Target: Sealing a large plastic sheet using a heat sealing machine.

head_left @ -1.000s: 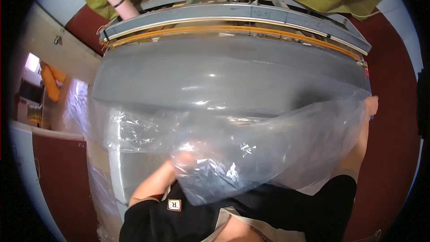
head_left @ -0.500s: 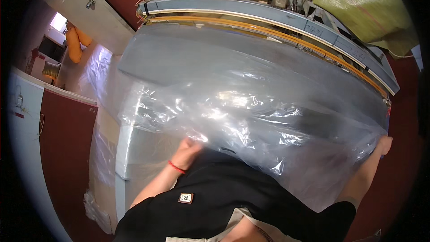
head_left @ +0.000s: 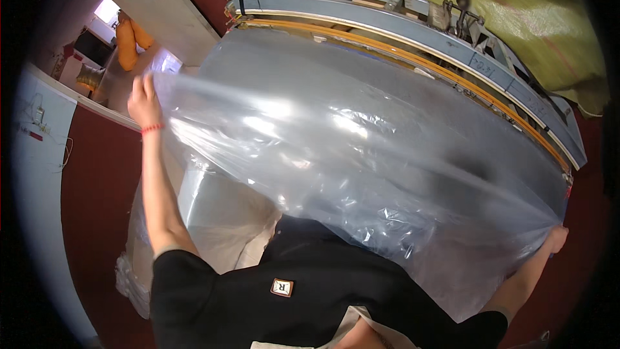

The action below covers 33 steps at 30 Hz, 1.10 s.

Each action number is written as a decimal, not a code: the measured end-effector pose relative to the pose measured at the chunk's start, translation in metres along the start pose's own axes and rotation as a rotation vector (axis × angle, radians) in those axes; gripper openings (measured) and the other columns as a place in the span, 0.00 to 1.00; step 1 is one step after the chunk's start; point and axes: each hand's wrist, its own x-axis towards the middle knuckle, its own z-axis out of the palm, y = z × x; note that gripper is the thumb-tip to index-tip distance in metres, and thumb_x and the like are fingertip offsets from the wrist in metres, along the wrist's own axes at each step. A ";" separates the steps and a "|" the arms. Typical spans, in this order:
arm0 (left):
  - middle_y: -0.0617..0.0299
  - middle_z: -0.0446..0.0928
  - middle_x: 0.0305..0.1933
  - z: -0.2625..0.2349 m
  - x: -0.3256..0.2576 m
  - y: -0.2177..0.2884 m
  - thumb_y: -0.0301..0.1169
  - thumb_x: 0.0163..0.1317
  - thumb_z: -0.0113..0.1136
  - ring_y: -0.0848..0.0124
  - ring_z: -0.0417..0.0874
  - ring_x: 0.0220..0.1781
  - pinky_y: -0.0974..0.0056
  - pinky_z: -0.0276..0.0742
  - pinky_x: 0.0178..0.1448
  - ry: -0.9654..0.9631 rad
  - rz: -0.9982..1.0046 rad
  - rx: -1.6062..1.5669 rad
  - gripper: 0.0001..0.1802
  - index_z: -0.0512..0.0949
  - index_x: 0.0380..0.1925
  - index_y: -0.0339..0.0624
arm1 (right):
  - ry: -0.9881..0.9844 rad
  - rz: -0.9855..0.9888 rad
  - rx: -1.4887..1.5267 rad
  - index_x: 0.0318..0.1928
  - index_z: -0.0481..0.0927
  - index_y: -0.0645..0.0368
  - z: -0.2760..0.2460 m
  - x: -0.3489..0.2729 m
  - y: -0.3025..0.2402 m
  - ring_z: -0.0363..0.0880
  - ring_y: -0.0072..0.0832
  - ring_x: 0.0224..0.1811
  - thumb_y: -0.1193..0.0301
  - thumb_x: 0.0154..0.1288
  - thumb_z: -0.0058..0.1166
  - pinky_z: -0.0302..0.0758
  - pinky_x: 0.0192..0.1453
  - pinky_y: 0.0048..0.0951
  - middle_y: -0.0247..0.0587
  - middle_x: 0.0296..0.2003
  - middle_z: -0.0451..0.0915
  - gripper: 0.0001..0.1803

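1. Leftward and farther off since the earlier frame: my left hand [head_left: 144, 100], clenched on the clear plastic sheet's [head_left: 361, 158] left edge;
2. My right hand [head_left: 555, 240] is closed on its right edge, nearer;
3. Sheet spans the grey surface [head_left: 278, 52]; spreading appears well advanced; near-side creases remain.

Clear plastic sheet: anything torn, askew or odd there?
No obvious tear shows. The clear plastic sheet looks uneven, though: taut between the left hand and the right hand, but sagging and creased nearer the black shirt.
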 end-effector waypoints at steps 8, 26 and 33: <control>0.53 0.71 0.31 0.023 0.044 0.138 0.18 0.40 0.52 0.56 0.71 0.34 0.59 0.70 0.35 -0.102 0.645 -0.307 0.14 0.72 0.31 0.38 | 0.010 -0.003 0.000 0.46 0.71 0.53 0.021 0.020 0.016 0.71 0.45 0.47 0.55 0.61 0.35 0.68 0.46 0.44 0.46 0.46 0.73 0.21; 0.51 0.73 0.38 0.133 -0.069 0.146 0.34 0.52 0.52 0.55 0.70 0.44 0.57 0.66 0.47 -0.714 0.422 -0.521 0.11 0.74 0.30 0.37 | 0.004 -0.004 0.919 0.43 0.76 0.59 0.052 0.067 0.086 0.73 0.35 0.44 0.59 0.57 0.48 0.68 0.48 0.33 0.42 0.44 0.75 0.19; 0.58 0.69 0.19 0.127 -0.074 0.167 0.34 0.45 0.62 0.62 0.71 0.26 0.61 0.67 0.30 -0.560 0.238 -0.487 0.12 0.72 0.22 0.37 | 0.026 0.100 1.348 0.45 0.75 0.63 -0.031 0.016 0.097 0.71 0.30 0.46 0.64 0.57 0.52 0.67 0.51 0.28 0.40 0.44 0.74 0.19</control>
